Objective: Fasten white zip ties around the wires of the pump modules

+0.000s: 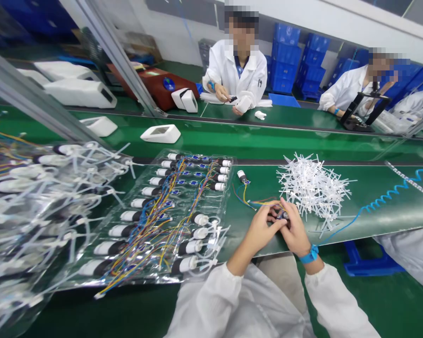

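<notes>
Left hand (264,226) and right hand (295,229) share a grip on a small wired part (283,216), apparently steadying it; the desk's (366,188) near edge is close. White ties (312,188) lie heaped beside, likely for reach.

Both arms reach forward and slant inward, bringing the bare hands together in front of the body. The left hand (264,226) is curled, its fingers bent inward and its thumb (278,226) stretched toward the other palm. The right hand (295,231) curves in from the opposite side, its fingers angled up and leftward. The two hands meet closely at the fingers, with a small opening between them. The left wrist (247,245) is bare; the right wrist (304,249) wears a blue band (310,254). Loose white sleeves (216,292) cover both arms, ending short of the wrists.
</notes>
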A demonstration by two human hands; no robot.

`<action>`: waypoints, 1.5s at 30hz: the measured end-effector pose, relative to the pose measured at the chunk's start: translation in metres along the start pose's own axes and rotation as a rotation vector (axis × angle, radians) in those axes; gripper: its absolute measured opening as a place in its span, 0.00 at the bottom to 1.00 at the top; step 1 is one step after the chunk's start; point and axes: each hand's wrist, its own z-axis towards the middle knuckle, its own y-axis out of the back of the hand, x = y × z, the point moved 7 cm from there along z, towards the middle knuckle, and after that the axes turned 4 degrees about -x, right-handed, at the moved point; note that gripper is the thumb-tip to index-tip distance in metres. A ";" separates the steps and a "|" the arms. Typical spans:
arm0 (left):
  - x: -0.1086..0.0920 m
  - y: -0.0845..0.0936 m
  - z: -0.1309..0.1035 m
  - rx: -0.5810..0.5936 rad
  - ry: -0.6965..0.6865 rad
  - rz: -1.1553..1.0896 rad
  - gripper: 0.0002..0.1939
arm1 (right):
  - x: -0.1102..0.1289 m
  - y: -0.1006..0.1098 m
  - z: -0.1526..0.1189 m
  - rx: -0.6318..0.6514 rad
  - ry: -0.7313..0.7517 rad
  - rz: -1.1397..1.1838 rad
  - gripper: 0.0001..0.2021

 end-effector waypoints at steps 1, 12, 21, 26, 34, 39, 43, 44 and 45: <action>-0.001 -0.001 0.000 0.021 -0.008 0.003 0.28 | 0.004 -0.003 -0.001 0.027 0.036 -0.041 0.32; -0.013 0.002 0.002 0.079 -0.113 0.106 0.08 | 0.002 -0.011 -0.004 0.071 0.100 -0.115 0.43; 0.015 0.024 -0.010 -0.236 0.297 -0.567 0.22 | -0.018 0.000 -0.003 -0.112 -0.164 0.246 0.28; 0.008 0.030 -0.020 -0.296 0.220 -0.558 0.25 | -0.024 0.004 0.003 -0.180 -0.284 0.133 0.30; 0.010 0.032 -0.023 -0.309 0.255 -0.558 0.25 | -0.037 0.004 0.007 -0.241 -0.347 0.011 0.29; 0.012 0.032 -0.024 -0.283 0.267 -0.547 0.26 | -0.029 0.006 0.002 -0.242 -0.275 0.069 0.24; 0.015 0.031 -0.026 -0.257 0.291 -0.521 0.24 | -0.020 0.009 -0.002 -0.258 -0.228 0.118 0.19; 0.015 0.031 -0.026 -0.255 0.290 -0.511 0.23 | -0.018 0.010 -0.002 -0.262 -0.213 0.118 0.18; 0.015 0.031 -0.026 -0.257 0.285 -0.502 0.22 | -0.015 0.010 -0.002 -0.266 -0.195 0.114 0.16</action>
